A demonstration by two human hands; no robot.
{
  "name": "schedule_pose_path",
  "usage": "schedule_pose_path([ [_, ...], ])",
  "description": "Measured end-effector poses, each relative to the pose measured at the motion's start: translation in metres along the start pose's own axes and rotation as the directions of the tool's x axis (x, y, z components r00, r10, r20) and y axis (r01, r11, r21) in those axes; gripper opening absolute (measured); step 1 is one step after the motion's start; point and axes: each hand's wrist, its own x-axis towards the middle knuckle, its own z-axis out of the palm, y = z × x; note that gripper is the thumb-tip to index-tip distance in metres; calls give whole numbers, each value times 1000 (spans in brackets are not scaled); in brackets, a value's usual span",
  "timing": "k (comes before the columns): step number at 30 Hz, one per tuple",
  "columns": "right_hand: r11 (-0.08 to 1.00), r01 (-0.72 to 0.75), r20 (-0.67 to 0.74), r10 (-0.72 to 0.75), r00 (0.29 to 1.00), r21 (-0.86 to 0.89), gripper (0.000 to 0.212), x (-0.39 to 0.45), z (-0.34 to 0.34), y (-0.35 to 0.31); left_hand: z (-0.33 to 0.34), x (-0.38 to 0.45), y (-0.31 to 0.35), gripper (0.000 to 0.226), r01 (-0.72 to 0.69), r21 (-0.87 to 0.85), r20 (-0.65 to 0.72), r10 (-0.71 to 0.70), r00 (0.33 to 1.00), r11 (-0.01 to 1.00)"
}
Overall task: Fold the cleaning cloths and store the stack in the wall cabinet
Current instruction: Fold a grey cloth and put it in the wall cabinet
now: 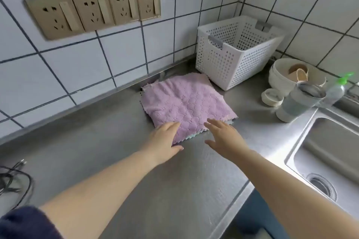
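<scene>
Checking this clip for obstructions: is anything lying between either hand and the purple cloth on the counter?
Nothing visible does. The left hand already rests on the near left corner of the purple cloth, and the right hand is at its near right edge. The white basket stands behind the cloth, out of the way.

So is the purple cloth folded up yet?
Not yet, it seems. The purple cloth lies spread flat on the counter, all four edges showing, with the left hand on its near corner.
</scene>
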Motion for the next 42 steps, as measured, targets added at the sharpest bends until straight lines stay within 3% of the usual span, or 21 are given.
schedule_pose_path([
  [9,968,247,-94,-242,966,50,42,67,27,27,43,54,-12,73,90,-27,-39,-91,995,996],
  [13,941,333,-265,-305,915,68,17,76,41,32,59,61,-17,66,96,16,-85,-95,992,995],
  [16,931,362,-263,-338,904,49,17,78,46,38,62,63,-19,53,77,2,-177,-75,981,997],
  [18,926,377,-207,-365,908,22,29,79,48,41,61,64,-21,42,58,-67,-234,-73,969,996],
  [22,945,317,-221,-293,930,81,16,85,46,35,53,66,-30,30,85,-217,-178,-125,976,973],
  [26,967,238,-200,-217,955,88,18,90,39,32,44,65,-34,31,163,-278,-137,-207,969,947],
  [31,990,137,-240,-136,961,-13,26,95,32,40,31,60,-37,26,168,-273,-214,-230,949,947],
  [35,1000,21,-329,-21,944,-2,19,97,8,49,9,52,-40,24,125,-327,-307,-230,923,937],
  [39,997,76,-378,-67,923,10,13,84,-13,41,-19,35,-52,20,121,-352,-339,-246,908,928],
  [42,986,165,-338,-145,930,32,12,60,-23,22,-39,4,-64,18,100,-318,-312,-203,928,943],
])
